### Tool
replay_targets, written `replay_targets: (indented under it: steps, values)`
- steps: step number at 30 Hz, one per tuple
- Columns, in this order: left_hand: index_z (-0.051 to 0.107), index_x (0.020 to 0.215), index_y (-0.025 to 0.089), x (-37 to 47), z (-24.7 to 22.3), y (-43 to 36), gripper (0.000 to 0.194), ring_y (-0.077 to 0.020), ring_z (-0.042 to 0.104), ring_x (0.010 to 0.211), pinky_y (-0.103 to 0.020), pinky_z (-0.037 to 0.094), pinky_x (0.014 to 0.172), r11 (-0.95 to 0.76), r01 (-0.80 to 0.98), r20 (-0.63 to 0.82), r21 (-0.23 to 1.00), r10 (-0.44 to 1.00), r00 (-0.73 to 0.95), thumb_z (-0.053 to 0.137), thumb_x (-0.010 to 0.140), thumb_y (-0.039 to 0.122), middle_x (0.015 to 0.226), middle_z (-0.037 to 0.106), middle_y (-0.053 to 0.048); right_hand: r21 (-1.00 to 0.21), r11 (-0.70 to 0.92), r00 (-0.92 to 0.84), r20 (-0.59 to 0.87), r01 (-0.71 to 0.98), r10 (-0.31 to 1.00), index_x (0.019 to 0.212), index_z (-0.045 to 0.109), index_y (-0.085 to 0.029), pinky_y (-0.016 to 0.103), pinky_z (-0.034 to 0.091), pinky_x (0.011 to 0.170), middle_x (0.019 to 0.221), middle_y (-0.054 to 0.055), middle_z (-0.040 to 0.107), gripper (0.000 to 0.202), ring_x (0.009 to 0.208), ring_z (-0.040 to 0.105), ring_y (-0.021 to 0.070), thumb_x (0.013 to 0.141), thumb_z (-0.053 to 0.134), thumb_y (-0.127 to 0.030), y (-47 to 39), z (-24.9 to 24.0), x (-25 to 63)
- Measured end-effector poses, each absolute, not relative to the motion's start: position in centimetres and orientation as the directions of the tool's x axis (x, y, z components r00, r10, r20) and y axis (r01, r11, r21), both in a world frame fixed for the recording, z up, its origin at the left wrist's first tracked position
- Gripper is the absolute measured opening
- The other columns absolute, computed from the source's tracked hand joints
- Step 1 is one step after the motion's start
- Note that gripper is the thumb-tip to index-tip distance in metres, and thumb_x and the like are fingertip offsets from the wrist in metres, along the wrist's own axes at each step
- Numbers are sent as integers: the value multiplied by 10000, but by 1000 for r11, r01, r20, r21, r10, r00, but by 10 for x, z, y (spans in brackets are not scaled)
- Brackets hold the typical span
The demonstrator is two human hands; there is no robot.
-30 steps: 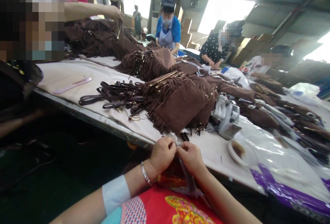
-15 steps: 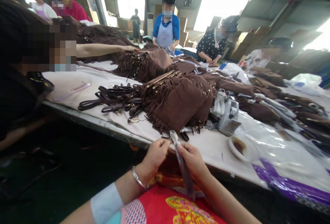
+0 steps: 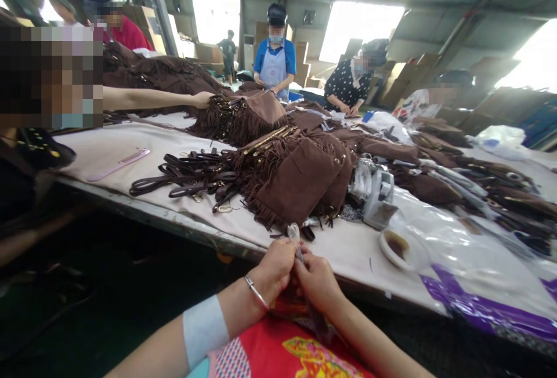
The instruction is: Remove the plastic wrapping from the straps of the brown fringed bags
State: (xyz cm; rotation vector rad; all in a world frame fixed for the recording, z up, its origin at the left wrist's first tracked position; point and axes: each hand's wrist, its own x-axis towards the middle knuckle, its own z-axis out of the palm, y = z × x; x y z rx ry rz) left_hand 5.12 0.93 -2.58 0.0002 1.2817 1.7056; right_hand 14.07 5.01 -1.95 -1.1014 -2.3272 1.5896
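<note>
At the table's front edge, my left hand (image 3: 275, 266) is closed around the upper part of a dark brown strap (image 3: 317, 321) whose top end is wrapped in clear plastic (image 3: 293, 231). My right hand (image 3: 318, 281) grips the same strap just below, its fingers touching the left ones. The strap's lower part hangs toward my red patterned apron (image 3: 278, 346). Just beyond my hands lie brown fringed bags (image 3: 289, 184), with a bundle of dark looped straps (image 3: 191, 174) and metal clasps to their left.
A tape dispenser (image 3: 378, 199) stands right of the bags, near a white bowl (image 3: 398, 249) of brown liquid. Plastic sheeting (image 3: 452, 244) and purple tape (image 3: 474, 302) cover the right side. A pink comb (image 3: 119, 164) lies left. Co-workers stand around the table; one reaches across from the left.
My left hand has moved right onto the wrapped end of the strap, and both hands now meet there. The co-worker's outstretched arm on the left has drawn back slightly.
</note>
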Motion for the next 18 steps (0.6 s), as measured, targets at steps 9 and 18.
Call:
replay_targets:
  steps: [9, 18]
  values:
    - [567, 723, 162, 41, -7, -6, 361, -129, 539, 567, -245, 428, 560, -48, -513, -328, 857, 718, -614, 743, 677, 473, 591, 546, 24, -910, 243, -827, -161, 336, 539, 648, 638, -159, 238, 415, 513, 612, 52, 655, 422, 573, 616, 171, 871, 520, -498, 79, -4, 139]
    - [677, 672, 132, 32, 23, -26, 595, -182, 588, 565, -303, 448, 634, 106, -154, -163, 982, 887, -431, 554, 762, 707, 537, 608, -54, -724, -647, -714, -321, -239, 623, 919, 658, -123, 321, 556, 635, 745, 89, 732, 302, 689, 696, 227, 709, 740, -324, 120, 41, 81]
